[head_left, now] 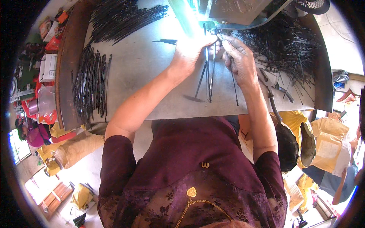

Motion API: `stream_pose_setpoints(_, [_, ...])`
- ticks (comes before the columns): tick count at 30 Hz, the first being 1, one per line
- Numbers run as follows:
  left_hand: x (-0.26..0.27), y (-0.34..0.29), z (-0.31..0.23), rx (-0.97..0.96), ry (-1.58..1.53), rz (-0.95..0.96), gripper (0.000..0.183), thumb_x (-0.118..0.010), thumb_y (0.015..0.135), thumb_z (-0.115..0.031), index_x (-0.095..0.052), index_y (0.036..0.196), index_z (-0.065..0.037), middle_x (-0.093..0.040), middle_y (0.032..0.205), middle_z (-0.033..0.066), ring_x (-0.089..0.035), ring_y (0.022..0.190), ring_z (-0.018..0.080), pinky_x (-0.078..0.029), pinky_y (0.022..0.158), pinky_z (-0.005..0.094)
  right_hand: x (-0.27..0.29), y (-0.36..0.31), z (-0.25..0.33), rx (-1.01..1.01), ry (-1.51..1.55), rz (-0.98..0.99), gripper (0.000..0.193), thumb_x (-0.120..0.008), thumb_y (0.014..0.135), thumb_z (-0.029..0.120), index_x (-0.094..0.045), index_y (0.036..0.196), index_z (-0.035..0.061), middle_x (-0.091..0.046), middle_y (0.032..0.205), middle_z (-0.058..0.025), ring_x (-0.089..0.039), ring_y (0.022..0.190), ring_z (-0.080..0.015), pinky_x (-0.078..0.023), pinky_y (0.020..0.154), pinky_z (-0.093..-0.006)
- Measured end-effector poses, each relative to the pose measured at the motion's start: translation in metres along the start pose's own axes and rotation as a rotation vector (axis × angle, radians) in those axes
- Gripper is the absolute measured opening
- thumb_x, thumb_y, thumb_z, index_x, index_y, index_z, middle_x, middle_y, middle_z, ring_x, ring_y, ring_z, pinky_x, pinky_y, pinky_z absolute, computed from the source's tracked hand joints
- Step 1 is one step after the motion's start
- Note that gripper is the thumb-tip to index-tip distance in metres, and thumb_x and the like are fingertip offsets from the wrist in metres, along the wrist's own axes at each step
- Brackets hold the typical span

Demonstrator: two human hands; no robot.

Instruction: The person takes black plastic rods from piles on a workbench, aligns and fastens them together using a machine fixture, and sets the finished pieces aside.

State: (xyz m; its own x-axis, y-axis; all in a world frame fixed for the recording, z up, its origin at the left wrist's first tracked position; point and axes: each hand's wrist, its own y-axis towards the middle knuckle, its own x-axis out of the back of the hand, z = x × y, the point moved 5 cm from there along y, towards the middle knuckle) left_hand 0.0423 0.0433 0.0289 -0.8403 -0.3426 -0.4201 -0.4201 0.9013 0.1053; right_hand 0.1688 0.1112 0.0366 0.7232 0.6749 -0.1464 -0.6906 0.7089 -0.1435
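Slender dark metal rods (210,91) are held over the middle of the tabletop (152,91), toward its far edge, their lower ends pointing at the near edge. The left hand (190,51) has its grip closed on them. The right hand (240,59) pinches thumb against finger beside it; a single rod (235,89) hangs below, apparently in this grip. The hands meet beneath a bright lamp (184,17) and a grey machine housing (235,13), probably so that the rods' upper ends are well lit. Toward the far left corner lies a roughly aligned rod stack (125,19); a rod row (91,85) follows the left edge, likely aligned for easy pick-up. A tangled rod heap (279,40) fills the far right corner. A black-handled tool (284,93) lies near the right edge, seemingly within reach.
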Motion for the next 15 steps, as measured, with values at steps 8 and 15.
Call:
stream_pose_setpoints(8, [0.003, -0.001, 0.001, 0.02, 0.033, 0.002, 0.017, -0.063, 0.085, -0.018, -0.067, 0.087, -0.001, -0.066, 0.075, 0.0061, -0.06, 0.068, 0.0118, -0.045, 0.061, 0.024, -0.004, -0.001, 0.004, -0.021, 0.03, -0.01, 0.029, -0.054, 0.094, 0.017, -0.059, 0.118, 0.001, -0.06, 0.08, -0.0003, -0.042, 0.052, -0.0019, -0.026, 0.041, -0.0142])
stream_pose_setpoints(15, [0.009, 0.0, 0.012, 0.013, 0.063, -0.041, 0.016, -0.065, 0.085, -0.02, -0.067, 0.082, -0.004, -0.065, 0.073, 0.0042, -0.059, 0.065, 0.0098, -0.044, 0.059, 0.0228, -0.002, -0.001, 0.004, -0.043, 0.033, 0.023, 0.03, -0.055, 0.094, 0.018, -0.058, 0.118, 0.001, -0.061, 0.081, -0.0005, -0.043, 0.053, -0.0023, -0.027, 0.041, -0.0139])
